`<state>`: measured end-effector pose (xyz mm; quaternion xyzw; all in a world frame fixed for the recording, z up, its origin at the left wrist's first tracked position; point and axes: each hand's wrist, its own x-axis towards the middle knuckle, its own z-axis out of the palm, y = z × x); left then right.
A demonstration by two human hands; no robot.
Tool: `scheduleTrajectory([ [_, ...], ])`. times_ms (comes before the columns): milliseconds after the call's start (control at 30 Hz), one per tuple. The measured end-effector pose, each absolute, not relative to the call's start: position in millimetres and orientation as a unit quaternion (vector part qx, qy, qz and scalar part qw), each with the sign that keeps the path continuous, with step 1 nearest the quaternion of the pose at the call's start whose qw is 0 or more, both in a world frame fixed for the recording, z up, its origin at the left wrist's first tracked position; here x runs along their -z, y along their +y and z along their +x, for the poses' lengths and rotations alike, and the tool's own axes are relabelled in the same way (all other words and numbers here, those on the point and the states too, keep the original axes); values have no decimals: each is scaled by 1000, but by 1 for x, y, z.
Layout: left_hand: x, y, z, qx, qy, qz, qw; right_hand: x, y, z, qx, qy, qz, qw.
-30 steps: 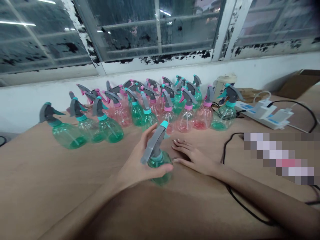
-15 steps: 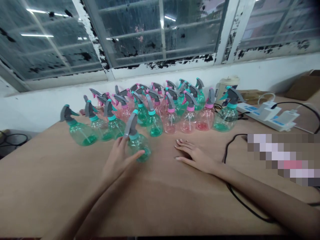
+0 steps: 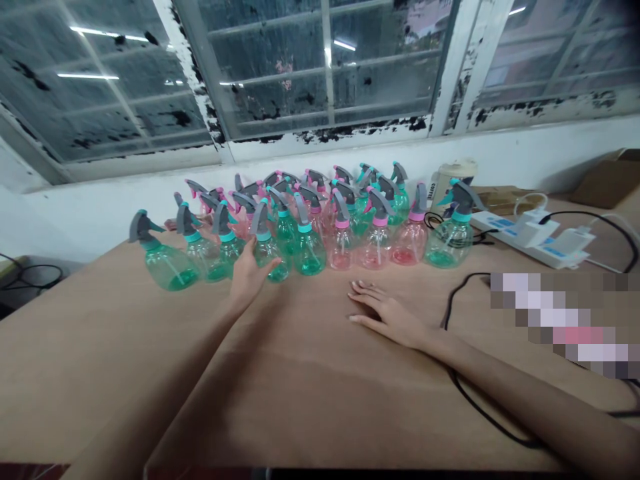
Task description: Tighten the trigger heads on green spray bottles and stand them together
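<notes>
My left hand [image 3: 247, 277] is stretched forward with its fingers and thumb curled round a green spray bottle [image 3: 269, 252] with a grey trigger. The bottle stands upright on the brown table [image 3: 300, 373], in the front row of several green and pink spray bottles [image 3: 345, 227] lined up near the wall. Two more green bottles [image 3: 167, 257] stand to its left, and another green one [image 3: 307, 250] is close on its right. My right hand [image 3: 387, 313] lies flat on the table, fingers stretched out and holding nothing.
A white power strip [image 3: 530, 233] with plugs lies at the right, and a black cable [image 3: 450, 300] runs from it past my right arm. A white lidded cup [image 3: 453, 175] and a cardboard box [image 3: 607, 175] stand by the wall under the window.
My left hand has carried the green spray bottle forward and leftward from near my body and set it into the front row. The right hand has stayed flat.
</notes>
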<state>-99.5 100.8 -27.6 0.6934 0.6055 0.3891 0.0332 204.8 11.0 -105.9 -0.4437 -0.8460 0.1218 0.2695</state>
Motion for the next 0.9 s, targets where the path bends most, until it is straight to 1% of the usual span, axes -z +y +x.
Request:
scheduleTrajectory([
  [200,32,104,-90,-426,586,689,0,105,12,205,-118,-851,-445,254],
  [400,40,63,-80,-484,520,700,-70,108,13,205,-116,-851,-434,273],
  [467,39,54,-69,-481,502,716,-65,109,13,205,-119,-848,-434,278],
  [567,31,59,-43,-414,526,742,-34,110,13,205,-123,-847,-436,279],
  [633,25,72,-23,-335,593,731,-42,109,13,205,-124,-847,-437,275],
  [767,16,95,8,-294,646,702,-55,109,15,205,-116,-853,-437,261],
  [900,13,101,17,-266,670,689,-73,110,16,205,-109,-854,-435,263],
])
